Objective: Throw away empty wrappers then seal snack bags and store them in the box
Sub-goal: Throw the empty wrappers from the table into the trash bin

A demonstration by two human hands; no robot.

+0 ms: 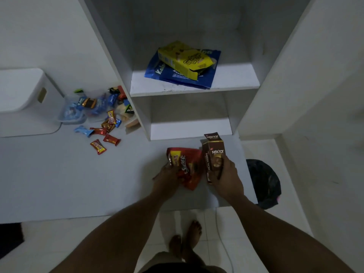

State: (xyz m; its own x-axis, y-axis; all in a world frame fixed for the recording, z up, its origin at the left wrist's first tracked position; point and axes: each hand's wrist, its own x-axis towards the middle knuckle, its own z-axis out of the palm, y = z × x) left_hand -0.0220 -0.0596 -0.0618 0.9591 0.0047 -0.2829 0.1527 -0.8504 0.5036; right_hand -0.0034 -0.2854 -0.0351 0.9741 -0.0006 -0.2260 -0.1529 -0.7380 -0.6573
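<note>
Here, on the white counter [78, 174]: one red snack bag [187, 166], lying flat near the front edge, its left end gripped by the curled fingers of the left hand [167, 177]; one brown carton [213, 152], upright just beside it, held round its lower half by the wrapped fingers of the right hand [226, 175]. Further left, loose wrapped sweets [104, 139] beside a clear tub [71, 115] and a white box [23, 95]; on the shelf [232, 81] above, a yellow box [185, 60] atop a blue bag [173, 77]; right of the counter, a black bin bag [264, 184].
</note>
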